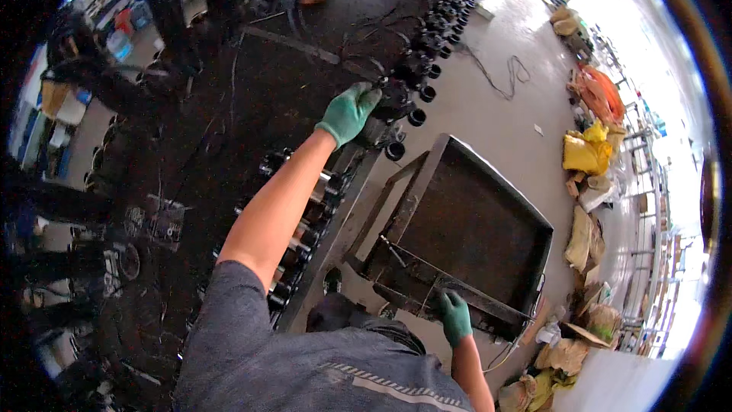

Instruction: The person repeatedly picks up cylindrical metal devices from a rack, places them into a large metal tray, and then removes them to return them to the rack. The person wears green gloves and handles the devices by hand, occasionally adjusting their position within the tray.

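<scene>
One gloved hand, the left hand (350,113), bends its fingers against a black part (394,99) at the edge of the dark tabletop (293,95); whether they grasp it cannot be told. The right hand (455,316) is at the near side of the black tray (480,217), its grip likewise unclear. A sideways nudge could send the part to the floor (488,107); leaning might shift the tray.

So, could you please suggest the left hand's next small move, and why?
Perhaps settle the left hand securely on the dark part beside it: its grip is unclear, and the right hand is away by the black tray, offering no support there.
</scene>
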Demonstrator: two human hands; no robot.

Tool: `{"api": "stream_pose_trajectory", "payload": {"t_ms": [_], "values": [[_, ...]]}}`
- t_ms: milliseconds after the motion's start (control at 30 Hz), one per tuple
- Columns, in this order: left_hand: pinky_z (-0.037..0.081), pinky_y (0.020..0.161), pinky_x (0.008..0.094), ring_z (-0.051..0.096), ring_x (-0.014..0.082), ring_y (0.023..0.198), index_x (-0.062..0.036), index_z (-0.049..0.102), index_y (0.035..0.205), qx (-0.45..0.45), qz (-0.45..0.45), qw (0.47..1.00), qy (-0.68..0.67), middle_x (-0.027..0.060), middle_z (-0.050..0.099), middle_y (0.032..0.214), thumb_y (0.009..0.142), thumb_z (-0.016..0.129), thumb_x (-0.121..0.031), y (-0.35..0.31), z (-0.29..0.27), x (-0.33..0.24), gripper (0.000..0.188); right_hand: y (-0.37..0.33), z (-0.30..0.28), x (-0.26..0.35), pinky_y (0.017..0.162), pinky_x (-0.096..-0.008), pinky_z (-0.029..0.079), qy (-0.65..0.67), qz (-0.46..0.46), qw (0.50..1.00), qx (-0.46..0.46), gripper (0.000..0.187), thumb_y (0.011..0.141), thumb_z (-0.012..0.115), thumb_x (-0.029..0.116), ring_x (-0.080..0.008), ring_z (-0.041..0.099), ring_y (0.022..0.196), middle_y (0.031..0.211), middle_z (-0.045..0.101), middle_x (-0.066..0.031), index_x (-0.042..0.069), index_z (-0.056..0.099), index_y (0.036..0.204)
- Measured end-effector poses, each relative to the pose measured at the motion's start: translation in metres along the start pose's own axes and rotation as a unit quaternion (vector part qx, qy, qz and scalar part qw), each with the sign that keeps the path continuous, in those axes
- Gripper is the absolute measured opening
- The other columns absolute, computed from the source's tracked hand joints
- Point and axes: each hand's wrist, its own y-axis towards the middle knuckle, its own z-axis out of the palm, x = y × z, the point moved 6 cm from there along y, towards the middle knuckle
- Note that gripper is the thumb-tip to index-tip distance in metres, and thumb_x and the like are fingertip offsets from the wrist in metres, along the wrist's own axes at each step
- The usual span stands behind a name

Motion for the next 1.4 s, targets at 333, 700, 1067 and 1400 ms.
{"api": "stream_pose_trajectory", "payload": {"t_ms": [333,700,1067,1400], "values": [[0.041,0.06,0.0397,0.052,0.0213,0.06,-0.0057,0.06,0.082,-0.181,-0.054,0.917,-0.35,0.0059,0.058,0.068,0.101,0.047,-0.061,0.045,0.054,-0.031,0.06,-0.139,-0.098,-0.214,0.058,-0.0368,0.057,0.167,0.134,0.949,-0.233,0.033,0.1,0.062,0.026,-0.0293,0.072,0.076,0.104,0.072,-0.0184,0.0,0.062,0.119],[0.041,0.058,0.0379,0.046,0.0171,0.061,-0.0031,0.057,0.079,-0.105,0.085,0.946,-0.296,0.0027,0.052,0.064,0.105,0.048,-0.05,-0.193,0.056,-0.263,0.054,-0.049,-0.085,-0.054,0.062,-0.036,0.057,0.096,-0.035,0.992,-0.068,0.035,0.103,0.058,0.028,-0.027,0.072,0.082,0.108,0.069,-0.0148,0.004,0.057,0.129],[0.047,0.086,0.0386,0.048,0.017,0.068,-0.0104,0.046,0.076,-0.009,-0.032,0.866,-0.499,0.0021,0.05,0.072,0.107,0.049,-0.041,-0.293,0.187,-0.244,0.043,-0.082,-0.086,-0.036,0.055,-0.0294,0.054,0.083,-0.083,0.993,-0.006,0.06,0.083,0.055,-0.002,-0.0179,0.066,0.077,0.102,0.068,-0.0115,0.004,0.051,0.142],[0.05,0.082,0.0422,0.065,0.0337,0.09,-0.0017,0.069,0.112,0.081,-0.206,0.971,-0.09,0.021,0.071,0.102,0.105,0.053,-0.04,-0.354,0.292,-0.092,0.042,-0.063,-0.188,-0.037,0.088,-0.0422,0.054,-0.276,-0.166,0.93,-0.176,0.031,0.086,0.065,0.015,-0.0388,0.069,0.099,0.106,0.071,-0.0231,0.005,0.071,0.115]]}}
